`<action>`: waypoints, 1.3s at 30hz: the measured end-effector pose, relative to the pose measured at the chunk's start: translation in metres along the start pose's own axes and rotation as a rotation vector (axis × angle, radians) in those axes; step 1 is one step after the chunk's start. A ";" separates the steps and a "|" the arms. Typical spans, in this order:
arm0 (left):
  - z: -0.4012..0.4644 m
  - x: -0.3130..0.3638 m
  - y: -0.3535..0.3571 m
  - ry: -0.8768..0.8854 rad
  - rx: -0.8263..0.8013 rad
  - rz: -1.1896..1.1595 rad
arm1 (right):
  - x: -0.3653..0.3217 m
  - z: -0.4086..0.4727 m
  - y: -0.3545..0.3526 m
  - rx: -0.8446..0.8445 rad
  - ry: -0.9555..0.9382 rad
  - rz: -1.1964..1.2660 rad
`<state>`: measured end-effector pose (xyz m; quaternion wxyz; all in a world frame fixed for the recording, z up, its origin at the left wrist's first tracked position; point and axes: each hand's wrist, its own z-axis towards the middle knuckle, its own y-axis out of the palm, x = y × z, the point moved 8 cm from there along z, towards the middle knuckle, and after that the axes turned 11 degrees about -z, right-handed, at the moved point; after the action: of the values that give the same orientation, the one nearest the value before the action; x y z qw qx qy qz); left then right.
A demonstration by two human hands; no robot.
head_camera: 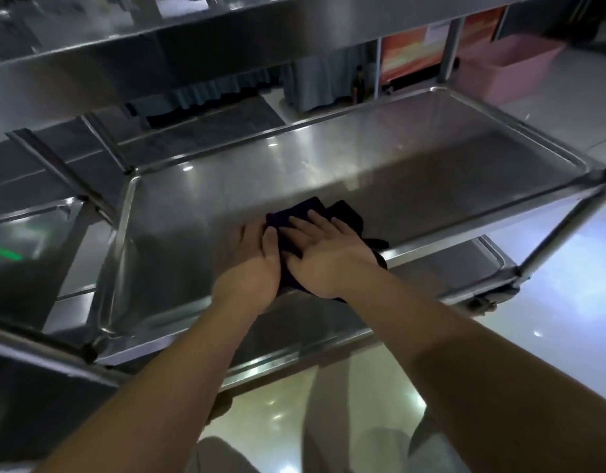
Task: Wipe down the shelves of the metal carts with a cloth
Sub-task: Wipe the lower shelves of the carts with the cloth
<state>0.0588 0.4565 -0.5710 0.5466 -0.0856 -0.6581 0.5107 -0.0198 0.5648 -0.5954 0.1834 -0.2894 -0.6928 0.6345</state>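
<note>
Middle cart shelf (431, 158): holds dark cloth (308, 213) only | left hand (257, 261), right hand (325, 254): fingers straight, pressed flat on cloth | pink bin (506, 70): contents unseen

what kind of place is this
Probably a commercial or institutional service area, such as a canteen or kitchen back room. Clues: a stainless steel cart shelf being wiped with a dark cloth, a glossy tiled floor, and a pink plastic bin beyond the cart.
</note>
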 end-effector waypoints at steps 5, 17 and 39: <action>0.000 -0.006 0.008 0.012 -0.026 0.138 | 0.068 -0.006 -0.006 -0.007 0.085 -0.035; 0.004 -0.019 0.015 -0.007 -0.038 0.210 | 0.406 -0.043 -0.043 0.011 0.718 -0.152; 0.009 -0.018 0.013 -0.038 -0.040 0.222 | 0.167 0.125 -0.065 0.158 0.006 -0.123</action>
<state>0.0529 0.4452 -0.5917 0.4722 -0.1592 -0.6650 0.5562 -0.2358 0.5722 -0.5663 0.2462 -0.2330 -0.6565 0.6739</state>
